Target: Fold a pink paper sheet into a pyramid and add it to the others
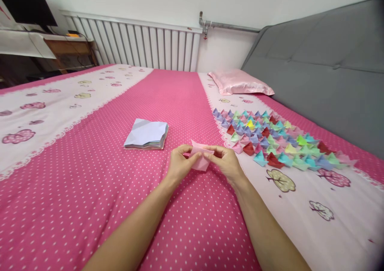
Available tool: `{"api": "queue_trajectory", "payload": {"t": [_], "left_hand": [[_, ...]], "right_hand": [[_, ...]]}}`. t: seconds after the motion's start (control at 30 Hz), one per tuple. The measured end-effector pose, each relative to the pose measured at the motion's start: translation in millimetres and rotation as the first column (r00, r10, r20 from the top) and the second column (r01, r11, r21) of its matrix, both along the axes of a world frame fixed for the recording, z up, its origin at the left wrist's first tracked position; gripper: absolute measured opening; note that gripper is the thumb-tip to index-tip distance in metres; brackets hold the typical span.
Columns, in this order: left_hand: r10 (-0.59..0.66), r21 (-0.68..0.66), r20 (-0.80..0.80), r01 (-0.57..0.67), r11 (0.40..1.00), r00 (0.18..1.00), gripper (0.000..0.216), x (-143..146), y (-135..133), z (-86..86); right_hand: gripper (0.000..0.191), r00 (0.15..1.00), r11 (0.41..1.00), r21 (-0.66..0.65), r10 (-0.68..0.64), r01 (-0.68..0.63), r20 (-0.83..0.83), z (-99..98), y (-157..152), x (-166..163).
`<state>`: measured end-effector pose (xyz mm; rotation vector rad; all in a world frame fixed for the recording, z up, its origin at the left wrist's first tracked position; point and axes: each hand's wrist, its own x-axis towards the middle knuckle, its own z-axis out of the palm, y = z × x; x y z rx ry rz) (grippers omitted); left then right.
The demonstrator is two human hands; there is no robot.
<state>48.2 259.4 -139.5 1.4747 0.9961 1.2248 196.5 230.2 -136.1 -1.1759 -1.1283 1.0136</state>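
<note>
Between my two hands is a partly folded piece of pink origami paper (200, 165), held just above the pink dotted bedspread. My left hand (181, 161) pinches its left side between thumb and fingers. On the right side, my right hand (226, 161) grips it the same way, the two thumbs nearly meeting on the near face. Some fingers are hidden behind the paper. To the left lies a stack of square paper sheets (146, 133), a pale lilac one on top. Rows of small folded paper boats (273, 141) in several colours stand to the right.
A pink satin pillow (240, 82) lies on the bed (177, 95) near the grey padded headboard (318, 63). Along the far wall runs a white radiator (135, 43) with a pipe and valve. A desk (69, 49) carrying a dark monitor (27, 3) stands at the far left.
</note>
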Motion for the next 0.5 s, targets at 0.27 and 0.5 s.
{"api": "queue_trajectory", "payload": {"t": [0.27,0.5], "left_hand": [[0.118,0.187,-0.074,-0.103,0.977,0.99,0.041,-4.9,-0.3,9.0],[-0.097,-0.038,0.048,0.099,0.994,0.994,0.024,-2.5,-2.9,9.3]], "right_hand": [[0.02,0.992,0.998,0.054,-0.045,0.039,0.118,-0.6,0.0,2.1],[0.02,0.987,0.99,0.135,-0.048,0.027,0.155,-2.4,2.2,1.8]]}}
